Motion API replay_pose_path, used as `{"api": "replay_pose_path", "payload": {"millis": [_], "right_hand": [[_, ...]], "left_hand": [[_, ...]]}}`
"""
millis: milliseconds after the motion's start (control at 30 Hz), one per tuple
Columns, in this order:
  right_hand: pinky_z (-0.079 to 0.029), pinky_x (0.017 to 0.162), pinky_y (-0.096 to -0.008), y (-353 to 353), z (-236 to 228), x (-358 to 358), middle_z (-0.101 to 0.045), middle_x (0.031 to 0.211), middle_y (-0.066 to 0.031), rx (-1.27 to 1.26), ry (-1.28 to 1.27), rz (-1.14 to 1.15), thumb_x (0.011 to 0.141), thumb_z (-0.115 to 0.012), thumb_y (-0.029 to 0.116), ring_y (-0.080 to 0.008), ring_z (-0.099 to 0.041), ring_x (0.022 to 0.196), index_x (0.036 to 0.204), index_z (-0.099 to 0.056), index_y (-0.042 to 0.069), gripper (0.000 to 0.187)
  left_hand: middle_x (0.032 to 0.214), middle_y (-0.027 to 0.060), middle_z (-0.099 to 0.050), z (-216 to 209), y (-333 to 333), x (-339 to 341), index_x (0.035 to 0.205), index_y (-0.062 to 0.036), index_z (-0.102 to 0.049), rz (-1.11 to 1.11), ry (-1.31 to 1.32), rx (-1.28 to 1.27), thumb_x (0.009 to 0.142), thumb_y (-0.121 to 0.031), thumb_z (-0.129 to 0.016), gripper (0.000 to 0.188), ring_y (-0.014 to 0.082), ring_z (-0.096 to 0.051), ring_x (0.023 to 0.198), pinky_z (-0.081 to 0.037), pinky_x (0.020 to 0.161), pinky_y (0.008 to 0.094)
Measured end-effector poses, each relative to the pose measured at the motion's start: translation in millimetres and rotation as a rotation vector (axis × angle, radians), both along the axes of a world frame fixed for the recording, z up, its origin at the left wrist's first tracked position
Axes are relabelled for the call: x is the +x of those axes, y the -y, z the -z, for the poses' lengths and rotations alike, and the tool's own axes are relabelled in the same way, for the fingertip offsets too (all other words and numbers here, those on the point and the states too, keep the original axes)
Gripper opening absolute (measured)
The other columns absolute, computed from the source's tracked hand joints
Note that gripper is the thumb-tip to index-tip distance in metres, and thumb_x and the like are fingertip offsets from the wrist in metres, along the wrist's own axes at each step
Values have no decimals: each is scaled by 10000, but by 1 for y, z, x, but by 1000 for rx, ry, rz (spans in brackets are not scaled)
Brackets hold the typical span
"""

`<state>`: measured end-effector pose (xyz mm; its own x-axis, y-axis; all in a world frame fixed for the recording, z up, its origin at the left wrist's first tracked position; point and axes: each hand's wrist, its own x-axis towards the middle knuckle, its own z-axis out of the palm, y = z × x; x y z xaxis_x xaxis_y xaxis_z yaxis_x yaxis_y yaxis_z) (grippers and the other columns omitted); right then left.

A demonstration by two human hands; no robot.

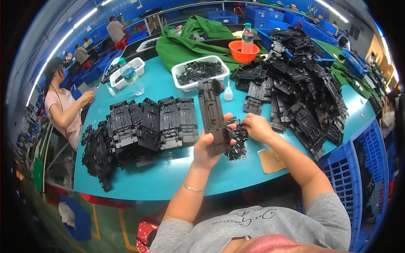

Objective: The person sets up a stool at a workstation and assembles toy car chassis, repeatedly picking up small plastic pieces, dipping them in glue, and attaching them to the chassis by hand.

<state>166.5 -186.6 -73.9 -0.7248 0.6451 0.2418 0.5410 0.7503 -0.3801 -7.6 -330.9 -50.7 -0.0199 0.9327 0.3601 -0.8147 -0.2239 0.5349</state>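
Observation:
A long black plastic toy-car chassis (211, 111) stands nearly upright in my left hand (205, 152), its thumb in front and its fingers wrapped round the right edge. Just right of it, a heap of small black plastic parts (237, 147) lies on the table. My right hand (258, 127) is at the upper right of that heap, fingertips pinched together; whatever they hold is hidden. Left of my left hand, several similar black chassis (168, 122) lie in an overlapping row. A large pile of them (301, 92) rises at the right.
The teal table (156, 179) carries a white bin of black parts (200, 72), a small white squeeze bottle (228, 92), a water bottle (131, 78), an orange bowl (244, 52) and a brown cardboard piece (271, 161). A blue crate (341, 168) stands at the right edge. Another person (63, 101) sits at the left.

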Motion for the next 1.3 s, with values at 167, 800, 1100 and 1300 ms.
{"api": "replay_pose_path", "payload": {"millis": [167,800,1100,1300], "right_hand": [[-500,719,-434,4,-12,-1,-643,830,-109,16,30,14,779,-642,164,-318,-631,819,873,-720,109,134],[-546,686,-215,-66,-234,-107,-671,910,-111,-837,-925,-131,871,-600,18,-128,-644,750,1055,-638,-45,198],[-543,749,-193,-39,-245,-121,-664,990,-126,-702,-783,-205,887,-614,56,-114,-643,840,1217,-569,-4,339],[-512,699,-239,-26,-174,-41,-671,863,-40,-776,-679,-247,879,-660,156,-95,-622,763,984,-649,26,167]], "left_hand": [[1434,226,-358,0,4,-1,1399,62,-305,96,92,30,811,-372,-660,812,331,-500,1215,-566,843,428],[1451,236,-333,4,-13,-9,1450,-9,-250,52,142,72,846,-560,-600,890,343,-474,1226,-540,803,442],[1440,231,-350,5,12,-8,1452,-14,-253,59,133,72,845,-601,-570,903,337,-486,1211,-555,802,431],[1430,210,-390,7,-2,0,1448,-46,-305,156,262,-21,859,-669,-470,873,344,-501,1194,-543,787,457]]}}
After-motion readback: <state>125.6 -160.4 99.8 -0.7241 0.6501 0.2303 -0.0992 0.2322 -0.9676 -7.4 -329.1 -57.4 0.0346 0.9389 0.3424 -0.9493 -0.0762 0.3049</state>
